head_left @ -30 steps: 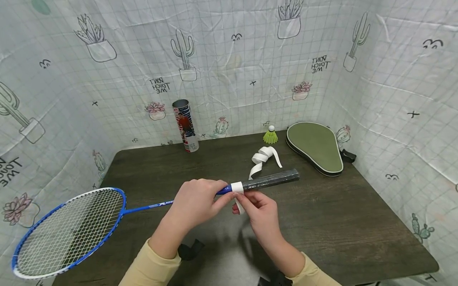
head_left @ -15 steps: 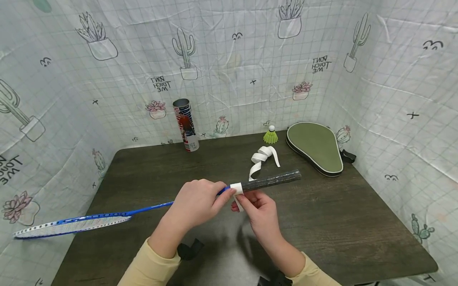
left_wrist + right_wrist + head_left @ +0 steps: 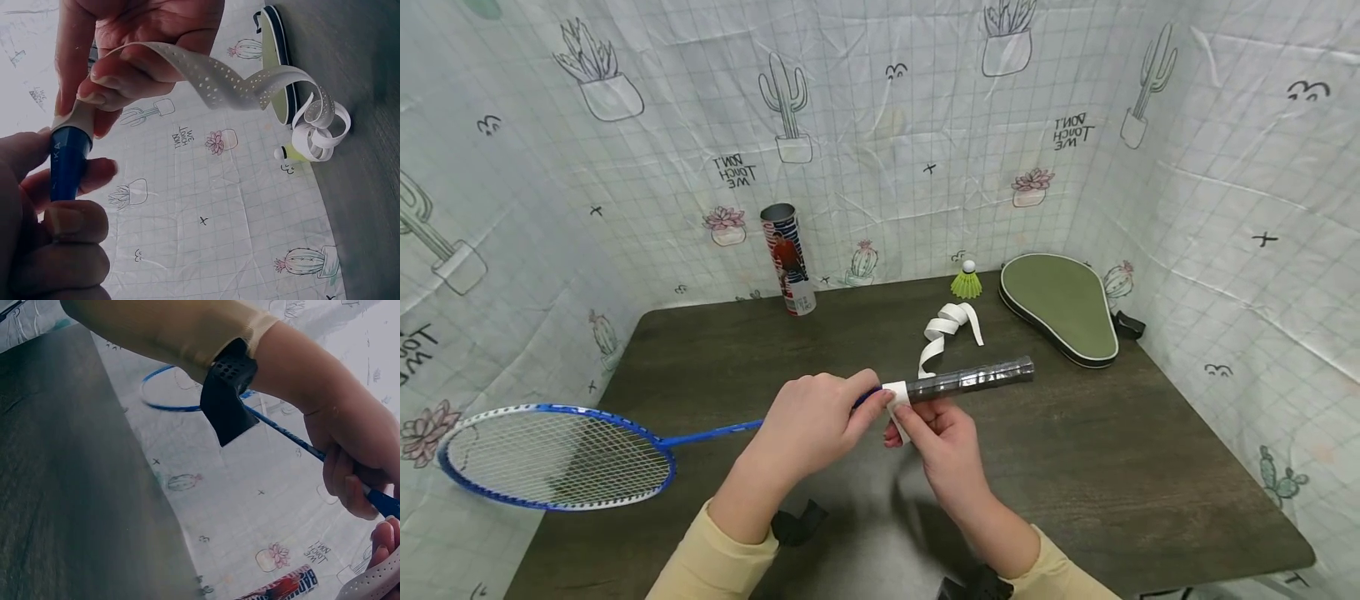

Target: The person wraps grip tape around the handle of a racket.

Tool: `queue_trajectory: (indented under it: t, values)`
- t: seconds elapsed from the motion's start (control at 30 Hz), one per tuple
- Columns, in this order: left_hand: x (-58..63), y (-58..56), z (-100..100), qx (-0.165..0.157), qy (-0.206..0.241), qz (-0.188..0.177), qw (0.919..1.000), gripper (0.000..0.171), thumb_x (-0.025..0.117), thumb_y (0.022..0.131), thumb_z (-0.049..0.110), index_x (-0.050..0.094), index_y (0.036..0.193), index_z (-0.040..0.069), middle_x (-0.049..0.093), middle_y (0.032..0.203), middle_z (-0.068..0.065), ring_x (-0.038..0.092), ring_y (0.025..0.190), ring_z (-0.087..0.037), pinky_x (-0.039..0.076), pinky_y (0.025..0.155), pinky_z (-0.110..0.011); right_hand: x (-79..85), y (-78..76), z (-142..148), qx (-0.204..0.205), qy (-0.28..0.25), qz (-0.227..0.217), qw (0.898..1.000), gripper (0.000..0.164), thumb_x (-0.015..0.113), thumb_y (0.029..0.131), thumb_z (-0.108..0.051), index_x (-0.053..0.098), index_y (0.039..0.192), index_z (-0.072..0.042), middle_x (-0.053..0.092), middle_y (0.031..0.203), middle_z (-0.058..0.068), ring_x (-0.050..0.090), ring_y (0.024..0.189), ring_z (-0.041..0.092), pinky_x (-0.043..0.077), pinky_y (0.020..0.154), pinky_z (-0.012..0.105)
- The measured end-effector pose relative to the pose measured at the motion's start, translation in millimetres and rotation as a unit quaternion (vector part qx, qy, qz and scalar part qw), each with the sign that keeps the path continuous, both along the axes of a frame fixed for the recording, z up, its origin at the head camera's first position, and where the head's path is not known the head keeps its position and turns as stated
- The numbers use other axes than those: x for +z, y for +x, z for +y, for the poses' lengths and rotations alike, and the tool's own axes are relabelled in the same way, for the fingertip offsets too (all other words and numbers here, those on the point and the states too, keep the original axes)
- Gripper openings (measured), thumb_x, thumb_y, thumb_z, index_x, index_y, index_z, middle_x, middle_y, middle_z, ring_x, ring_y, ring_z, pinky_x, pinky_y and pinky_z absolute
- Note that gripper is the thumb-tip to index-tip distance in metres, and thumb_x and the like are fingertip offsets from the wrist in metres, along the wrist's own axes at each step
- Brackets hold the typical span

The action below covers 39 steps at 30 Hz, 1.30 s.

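A blue and white badminton racket (image 3: pixel 707 435) is held level above the table, its strung head off to the left. My left hand (image 3: pixel 820 412) grips it around the blue cone (image 3: pixel 70 156), just below the handle. White perforated grip tape (image 3: pixel 231 87) wraps the handle's lower end, beside the bare dark handle (image 3: pixel 977 377). My right hand (image 3: pixel 951 450) pinches this tape close under the handle, thumb against fingers. From there the tape runs on and its loose coils (image 3: pixel 946 321) lie on the table behind the handle.
Beyond the coils stands a yellow-green shuttlecock (image 3: pixel 967 281), cork upward. A green paddle-shaped case (image 3: pixel 1060 308) lies at the back right. At the back left stands a printed shuttlecock tube (image 3: pixel 788 262). Patterned cloth (image 3: pixel 880 125) surrounds the dark table (image 3: pixel 1112 475) at the back and sides.
The racket has rolled about its shaft: its head went from face-up through edge-on to showing its strings again. Both hands stay nearly in place, still holding racket and tape.
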<state>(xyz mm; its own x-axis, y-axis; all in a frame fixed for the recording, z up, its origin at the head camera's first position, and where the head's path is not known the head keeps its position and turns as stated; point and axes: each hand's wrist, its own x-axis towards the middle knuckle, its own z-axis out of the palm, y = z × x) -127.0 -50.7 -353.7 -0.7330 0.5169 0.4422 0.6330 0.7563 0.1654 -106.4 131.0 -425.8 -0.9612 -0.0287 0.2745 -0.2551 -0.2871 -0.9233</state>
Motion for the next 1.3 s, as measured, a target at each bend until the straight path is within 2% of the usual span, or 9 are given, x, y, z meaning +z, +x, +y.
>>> queue_trajectory:
  t: [0.2, 0.37, 0.47, 0.57, 0.63, 0.7, 0.9, 1.0, 1.3]
  values:
    - [2.0, -0.6, 1.0, 0.007, -0.008, -0.003, 0.9999, 0.035, 0.06, 0.105, 0.042, 0.058, 0.074, 0.025, 0.036, 0.052, 0.014, 0.036, 0.047, -0.005, 0.029, 0.045, -0.025, -3.6, -0.8, -1.5, 0.01, -0.023, -0.003, 1.0, 0.009, 0.066, 0.099, -0.002, 0.066, 0.108, -0.002, 0.073, 0.079, 0.003, 0.07, 0.068, 0.014, 0.061, 0.068, 0.032]
    - [2.6, -1.2, 1.4, 0.013, -0.01, -0.014, 0.9998, 0.039, 0.059, 0.105, 0.041, 0.055, 0.069, 0.025, 0.036, 0.051, 0.012, 0.037, 0.048, -0.006, 0.029, 0.045, -0.026, -5.2, -2.5, -1.7, 0.069, -0.072, 0.004, 0.995, 0.015, 0.059, 0.104, -0.004, 0.065, 0.117, -0.002, 0.074, 0.086, 0.005, 0.072, 0.07, 0.014, 0.059, 0.064, 0.027]
    - [0.7, -1.7, 1.4, 0.006, -0.005, -0.009, 0.9999, 0.031, 0.061, 0.104, 0.042, 0.061, 0.078, 0.025, 0.047, 0.058, 0.014, 0.041, 0.05, -0.004, 0.033, 0.046, -0.025, -4.5, -3.4, -1.6, 0.082, -0.087, -0.008, 0.993, 0.01, 0.056, 0.106, -0.008, 0.064, 0.108, -0.002, 0.073, 0.083, 0.004, 0.072, 0.068, 0.013, 0.059, 0.063, 0.025]
    - [-2.0, -1.3, 0.1, -0.018, 0.002, 0.018, 0.9997, 0.013, 0.069, 0.099, 0.037, 0.068, 0.106, 0.026, 0.06, 0.079, 0.013, 0.046, 0.056, -0.002, 0.038, 0.048, -0.023, -3.0, -5.0, -1.4, 0.058, -0.087, -0.021, 0.994, 0.012, 0.056, 0.107, -0.011, 0.062, 0.104, -0.002, 0.072, 0.079, 0.003, 0.071, 0.065, 0.012, 0.059, 0.062, 0.025]
    - [-4.5, -1.3, -1.2, -0.041, 0.005, 0.049, 0.9979, 0.03, 0.074, 0.096, 0.026, 0.066, 0.124, 0.029, 0.062, 0.094, 0.011, 0.048, 0.06, -0.003, 0.039, 0.049, -0.022, -1.6, -5.9, -1.0, 0.039, -0.085, -0.03, 0.995, 0.015, 0.057, 0.107, -0.014, 0.061, 0.103, 0.0, 0.07, 0.076, 0.004, 0.069, 0.062, 0.013, 0.059, 0.062, 0.026]
    - [-6.7, -1.6, -3.0, -0.061, 0.006, 0.084, 0.9946, 0.044, 0.075, 0.093, 0.015, 0.066, 0.133, 0.032, 0.06, 0.097, 0.007, 0.047, 0.061, -0.004, 0.037, 0.048, -0.021, -0.2, -6.5, -0.3, 0.023, -0.078, -0.039, 0.996, 0.017, 0.058, 0.107, -0.016, 0.06, 0.102, 0.0, 0.069, 0.073, 0.004, 0.067, 0.06, 0.013, 0.059, 0.061, 0.027]
    - [-10.0, -2.9, -7.4, -0.074, 0.01, 0.138, 0.9876, 0.048, 0.07, 0.092, 0.003, 0.072, 0.13, 0.032, 0.06, 0.094, 0.006, 0.045, 0.061, -0.006, 0.032, 0.048, -0.02, 0.3, -4.7, 2.3, -0.029, -0.031, -0.05, 0.998, 0.027, 0.068, 0.101, -0.013, 0.063, 0.087, 0.01, 0.069, 0.065, 0.007, 0.067, 0.054, 0.016, 0.06, 0.057, 0.033]
    - [-11.5, -4.2, -8.7, -0.074, 0.014, 0.139, 0.9874, 0.049, 0.069, 0.091, 0.001, 0.072, 0.13, 0.031, 0.059, 0.092, 0.006, 0.044, 0.059, -0.006, 0.03, 0.047, -0.019, -0.1, -2.8, 4.3, -0.035, -0.007, -0.029, 0.999, 0.028, 0.069, 0.1, -0.009, 0.062, 0.087, 0.016, 0.069, 0.065, 0.007, 0.068, 0.055, 0.017, 0.061, 0.058, 0.035]
    - [-14.8, -5.8, -8.7, -0.093, 0.035, 0.13, 0.9866, 0.05, 0.071, 0.091, 0.001, 0.071, 0.133, 0.028, 0.058, 0.09, 0.008, 0.042, 0.056, -0.004, 0.031, 0.048, -0.018, 3.6, 1.2, 8.2, -0.046, 0.031, 0.011, 0.998, 0.025, 0.069, 0.1, -0.008, 0.063, 0.092, 0.015, 0.072, 0.07, 0.006, 0.072, 0.061, 0.017, 0.063, 0.064, 0.04]
